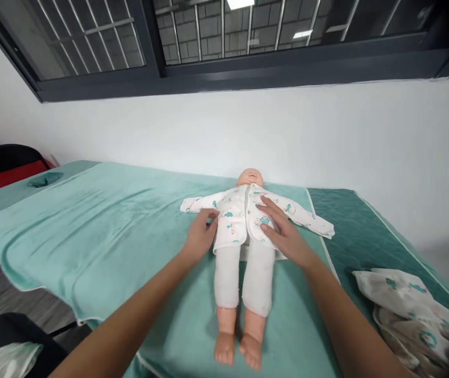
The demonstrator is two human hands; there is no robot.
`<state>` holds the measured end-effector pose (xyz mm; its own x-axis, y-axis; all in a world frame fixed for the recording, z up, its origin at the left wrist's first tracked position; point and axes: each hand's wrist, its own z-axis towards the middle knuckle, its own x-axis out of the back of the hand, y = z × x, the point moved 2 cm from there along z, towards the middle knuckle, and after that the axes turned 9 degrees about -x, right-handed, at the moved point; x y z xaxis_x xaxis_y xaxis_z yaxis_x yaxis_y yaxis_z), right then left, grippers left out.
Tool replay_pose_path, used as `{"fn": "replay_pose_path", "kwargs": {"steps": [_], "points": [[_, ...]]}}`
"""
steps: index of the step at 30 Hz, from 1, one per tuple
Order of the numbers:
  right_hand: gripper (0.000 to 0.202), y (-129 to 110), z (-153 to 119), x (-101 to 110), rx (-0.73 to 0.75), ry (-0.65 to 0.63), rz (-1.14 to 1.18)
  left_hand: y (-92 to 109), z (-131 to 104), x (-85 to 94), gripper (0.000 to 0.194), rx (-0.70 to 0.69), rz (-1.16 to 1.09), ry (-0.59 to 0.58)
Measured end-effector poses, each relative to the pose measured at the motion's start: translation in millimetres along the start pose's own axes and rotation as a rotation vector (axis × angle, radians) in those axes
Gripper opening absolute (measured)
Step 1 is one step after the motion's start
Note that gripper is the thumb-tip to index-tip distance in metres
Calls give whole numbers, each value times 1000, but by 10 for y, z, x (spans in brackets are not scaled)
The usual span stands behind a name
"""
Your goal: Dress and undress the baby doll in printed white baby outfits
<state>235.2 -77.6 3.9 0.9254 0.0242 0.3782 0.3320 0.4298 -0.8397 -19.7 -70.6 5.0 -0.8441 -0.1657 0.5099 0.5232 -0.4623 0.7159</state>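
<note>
A baby doll (252, 177) lies on its back on the bed, head toward the wall and bare feet toward me. It has on a white baby jacket (230, 223) with small green and red prints, its sleeves spread out to both sides. The legs are wrapped in white cloth (256, 278). At the jacket's left side, my left hand (201, 233) has its fingers curled and pinched at the edge of the fabric. My right hand (287, 236) rests on the right front panel with fingers apart. The doll's hands are hidden in the sleeves.
A light green sheet (130, 226) covers most of the bed, with a darker green quilted mat (350, 226) at the right. Folded printed baby clothes (413, 310) lie at the lower right. A black and red bag (8, 168) is at the far left. Behind is a white wall (209, 131).
</note>
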Motion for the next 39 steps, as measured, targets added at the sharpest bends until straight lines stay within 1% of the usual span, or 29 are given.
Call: {"fn": "replay_pose_path", "kwargs": {"steps": [2, 4, 5, 7, 9, 12, 15, 18, 20, 24, 25, 27, 29, 31, 34, 37, 39], "points": [[47, -14, -27, -35, 24, 11, -76, -69, -332, 72, 24, 59, -29, -76], [49, 3, -76, -53, 22, 38, -95, -81, -572, 118, 27, 35, -3, -169], [50, 20, -117, -61, 14, 55, -93, -71, -650, 131, 28, 5, 26, -203], [53, 58, -238, -84, -17, 86, -90, -39, -734, 137, 30, -60, 111, -248], [56, 89, -405, -121, -69, 98, -86, -8, -750, 123, 31, -103, 202, -267], [59, 88, -668, -185, -137, 80, -77, 21, -727, 86, 27, -125, 296, -291], [61, 41, -822, -214, -136, 133, -94, 37, -701, 53, 21, -119, 349, -299], [59, 16, -844, -200, -115, 236, -103, 46, -680, 30, 18, -104, 400, -282], [53, 29, -838, -172, -129, 303, -58, 49, -675, 22, 16, -107, 403, -275], [38, 69, -921, -104, -263, 445, 21, 64, -707, 32, 15, -141, 375, -235], [36, 68, -956, -100, -298, 449, 14, 72, -722, 40, 15, -151, 378, -213], [36, 44, -1022, -114, -321, 401, -59, 88, -753, 61, 15, -155, 389, -157], [42, 1, -1066, -147, -284, 333, -195, 101, -776, 83, 13, -142, 394, -98], [46, -39, -1086, -174, -238, 298, -312, 107, -787, 98, 12, -126, 405, -58], [41, -60, -1090, -171, -257, 328, -361, 109, -786, 95, 11, -115, 452, -84], [29, -49, -1099, -130, -326, 399, -349, 106, -779, 86, 10, -108, 483, -131], [24, -43, -1118, -101, -353, 453, -350, 106, -777, 84, 10, -109, 481, -141]]}}
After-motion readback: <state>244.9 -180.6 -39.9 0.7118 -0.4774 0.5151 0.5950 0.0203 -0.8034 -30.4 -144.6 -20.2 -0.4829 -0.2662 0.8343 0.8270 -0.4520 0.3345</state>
